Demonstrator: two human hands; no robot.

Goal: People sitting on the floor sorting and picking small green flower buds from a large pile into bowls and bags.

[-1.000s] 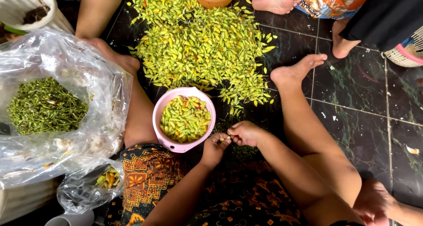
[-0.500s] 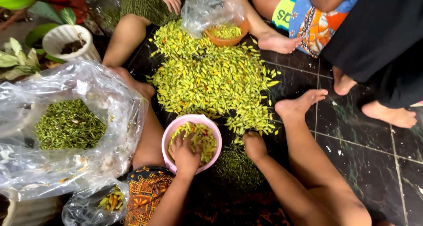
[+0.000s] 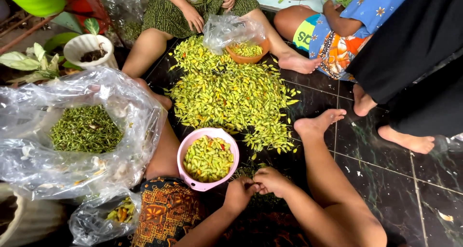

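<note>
1. Where the frame begins at far left, a big clear plastic bag (image 3: 72, 136) lies crumpled open on the floor, a heap of green stems (image 3: 86, 130) inside it.
2. Behind the bag, a white plant pot (image 3: 89, 48) stands among pale leaves.
3. Low at the left, a smaller clear bag (image 3: 103, 218) holds a few yellowish chillies.
4. Moving along, the pink bowl (image 3: 208, 158) sits on the dark tiled floor (image 3: 381, 179), just beside the person's left leg, filled with yellow-green chillies and one or two red ones.
5. Just to the right of the bowl and a little nearer the camera, the left hand (image 3: 238, 193) is curled, fingertips pinched together on something small; it is too small to tell exactly what.
6. Right against it, the right hand (image 3: 271, 180) is also curled, its fingertips meeting those of the left over a thin scatter of green bits on the floor.
7. Beyond the bowl, the big chilli pile (image 3: 229, 93) spreads over the tiles, touching nothing but the floor.
8. At the pile's far edge, an orange bowl (image 3: 247, 54) of chillies sits partly under a clear plastic sheet, in front of another person seated opposite.
9. Further right, other people's bare feet rest on the tiles.
</note>
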